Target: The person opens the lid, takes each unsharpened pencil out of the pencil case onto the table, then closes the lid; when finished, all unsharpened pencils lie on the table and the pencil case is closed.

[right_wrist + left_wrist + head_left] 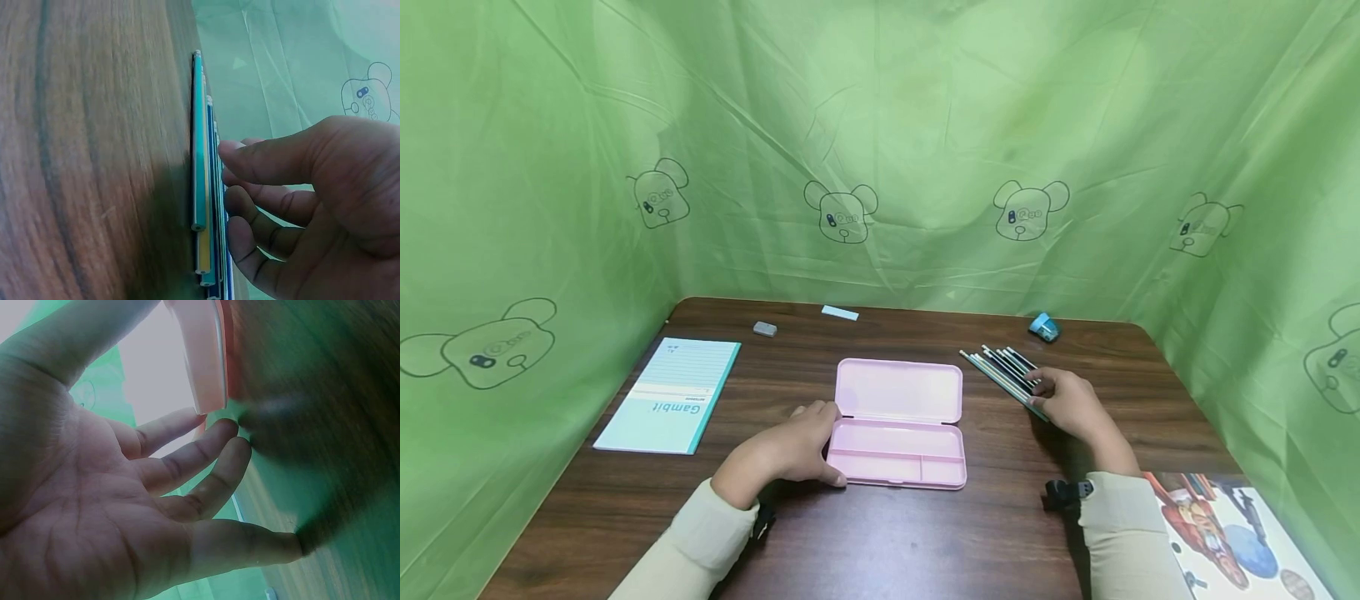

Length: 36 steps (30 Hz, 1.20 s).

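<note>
An open pink pencil case (pixel 898 392) lies mid-table, lid folded back, its compartments bare. My left hand (pixel 797 442) rests at the case's left side, thumb by the front corner and fingers near the hinge. The left wrist view shows the fingers (pixel 200 456) spread and loosely bent, one fingertip right at the end of the case (pixel 209 362). To the right, a bunch of pencils (pixel 1000 371) lies slantwise on the table. My right hand (pixel 1071 404) is over their near end, its loosely bent fingertips close beside the pencils (pixel 200 150) in the right wrist view.
A Gambit notebook (pixel 670 396) lies at left. Along the back are a grey eraser (pixel 765 329), a pale blue strip (pixel 840 312) and a blue sharpener (pixel 1044 327). A printed picture sheet (pixel 1232 533) lies under the right forearm. Green curtains (pixel 917 125) surround the brown table (pixel 880 542).
</note>
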### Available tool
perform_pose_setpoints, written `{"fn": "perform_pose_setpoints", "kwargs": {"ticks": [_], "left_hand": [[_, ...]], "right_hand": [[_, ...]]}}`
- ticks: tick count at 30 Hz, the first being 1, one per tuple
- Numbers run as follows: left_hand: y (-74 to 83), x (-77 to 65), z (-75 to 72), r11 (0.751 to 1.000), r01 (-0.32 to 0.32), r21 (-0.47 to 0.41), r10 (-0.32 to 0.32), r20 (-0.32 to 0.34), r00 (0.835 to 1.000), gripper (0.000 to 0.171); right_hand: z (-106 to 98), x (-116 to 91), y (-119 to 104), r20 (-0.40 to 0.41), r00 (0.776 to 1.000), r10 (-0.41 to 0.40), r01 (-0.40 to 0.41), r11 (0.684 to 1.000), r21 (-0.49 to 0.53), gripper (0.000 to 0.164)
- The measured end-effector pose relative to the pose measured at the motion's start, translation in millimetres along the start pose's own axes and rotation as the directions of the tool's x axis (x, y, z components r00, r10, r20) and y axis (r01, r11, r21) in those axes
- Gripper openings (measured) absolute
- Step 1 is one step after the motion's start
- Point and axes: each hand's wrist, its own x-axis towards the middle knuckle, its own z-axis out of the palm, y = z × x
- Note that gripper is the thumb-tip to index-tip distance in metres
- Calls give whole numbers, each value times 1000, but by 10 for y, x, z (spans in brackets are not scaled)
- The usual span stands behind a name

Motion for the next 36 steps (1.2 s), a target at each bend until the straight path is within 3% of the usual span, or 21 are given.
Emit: {"fn": "perform_pose_setpoints", "kwargs": {"ticks": [7,11,14,18,25,32,36], "left_hand": [[-8,-3,4,1000,-2,-1,2,0,1000,80],[-9,-4,5,1000,-8,2,8,-5,1000,80],[-11,-5,6,1000,-11,3,11,-5,1000,80],[-10,-8,7,1000,-9,-2,9,-5,1000,78],[18,-18,20,1000,14,-8,-14,-6,1000,91],[54,-51,58,997,64,41,-64,-15,998,110],[75,-65,52,995,68,77,-65,-33,997,109]], "right_hand": [[122,35,-221,17,1000,-23,21,997,79,34],[257,61,-425,18,994,-107,103,987,123,33],[352,71,-565,70,987,-148,130,968,214,41],[424,64,-711,144,978,-152,97,938,334,51],[325,-34,-886,148,981,-124,51,905,422,49],[246,-142,-1031,117,976,-183,134,931,339,32],[321,-227,-1100,85,974,-208,180,950,255,33]]}}
